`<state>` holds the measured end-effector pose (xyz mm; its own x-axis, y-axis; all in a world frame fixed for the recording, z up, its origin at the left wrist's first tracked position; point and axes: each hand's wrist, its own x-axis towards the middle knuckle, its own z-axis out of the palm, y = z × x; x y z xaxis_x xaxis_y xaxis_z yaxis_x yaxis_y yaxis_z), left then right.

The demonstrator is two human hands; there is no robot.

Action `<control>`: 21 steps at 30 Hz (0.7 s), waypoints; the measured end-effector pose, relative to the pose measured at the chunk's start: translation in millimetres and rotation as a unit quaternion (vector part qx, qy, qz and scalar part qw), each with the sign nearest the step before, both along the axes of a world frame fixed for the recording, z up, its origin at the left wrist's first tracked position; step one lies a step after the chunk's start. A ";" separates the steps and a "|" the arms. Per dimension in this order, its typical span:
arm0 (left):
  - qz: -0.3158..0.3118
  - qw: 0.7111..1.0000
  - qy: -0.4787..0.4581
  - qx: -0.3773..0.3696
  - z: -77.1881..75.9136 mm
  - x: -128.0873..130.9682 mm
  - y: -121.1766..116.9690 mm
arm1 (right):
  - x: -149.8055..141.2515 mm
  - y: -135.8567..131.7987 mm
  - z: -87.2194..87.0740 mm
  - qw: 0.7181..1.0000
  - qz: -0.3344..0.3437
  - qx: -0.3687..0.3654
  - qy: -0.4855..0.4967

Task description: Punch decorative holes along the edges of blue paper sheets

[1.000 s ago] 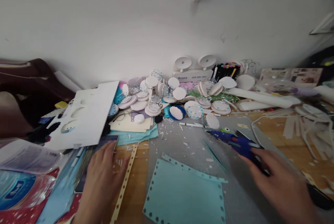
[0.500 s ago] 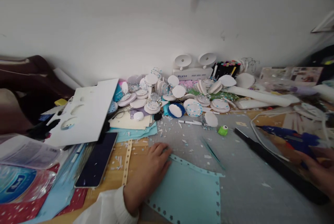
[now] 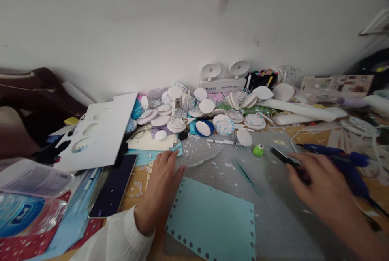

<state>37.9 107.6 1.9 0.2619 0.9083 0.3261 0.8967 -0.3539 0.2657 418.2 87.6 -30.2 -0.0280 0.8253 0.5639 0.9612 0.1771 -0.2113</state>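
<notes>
My left hand [image 3: 164, 178] is held beside the upper left corner of a light blue paper sheet [image 3: 212, 216], fingers loosely bent and apart, nothing visible in them. Small flower-shaped holes line the sheet's left, lower and right edges. My right hand [image 3: 319, 184], slightly blurred, closes its fingers and thumb over a long black tool with a metal-edged tip [image 3: 281, 155]. Part of the tool is hidden under the hand. A blue glue gun [image 3: 343, 159] lies just behind that hand. A thin teal pair of tweezers [image 3: 246, 176] rests between both hands.
A grey mat [image 3: 273, 212] with paper scraps covers the work area. White discs with blue dotted trim [image 3: 224, 125] are heaped at the back. A white pen [image 3: 220, 142] and green figure [image 3: 258, 150] lie before them. At left are a phone [image 3: 114, 186] and tissue pack [image 3: 27, 212].
The perforated strip along the sheet's top edge is gone from there. My left hand has moved up and left off the sheet. My right hand has left the glue gun for the black tool.
</notes>
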 end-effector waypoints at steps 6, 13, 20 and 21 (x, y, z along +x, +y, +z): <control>-0.038 0.984 0.035 -0.173 -0.6 0.3 -35.5 | -35.4 54.0 -22.7 0.996 0.061 -0.064 0.017; -0.065 0.969 -0.017 -0.236 -4.5 -1.5 -39.1 | -30.6 37.8 -11.4 0.986 0.068 -0.090 0.121; -0.161 0.972 0.154 -0.069 -13.9 -1.6 -19.9 | -100.5 -24.2 22.7 0.927 0.286 -0.201 0.134; -0.150 0.973 0.170 -0.054 -15.0 -3.2 -15.2 | -111.9 -31.9 21.6 0.906 0.333 -0.232 0.121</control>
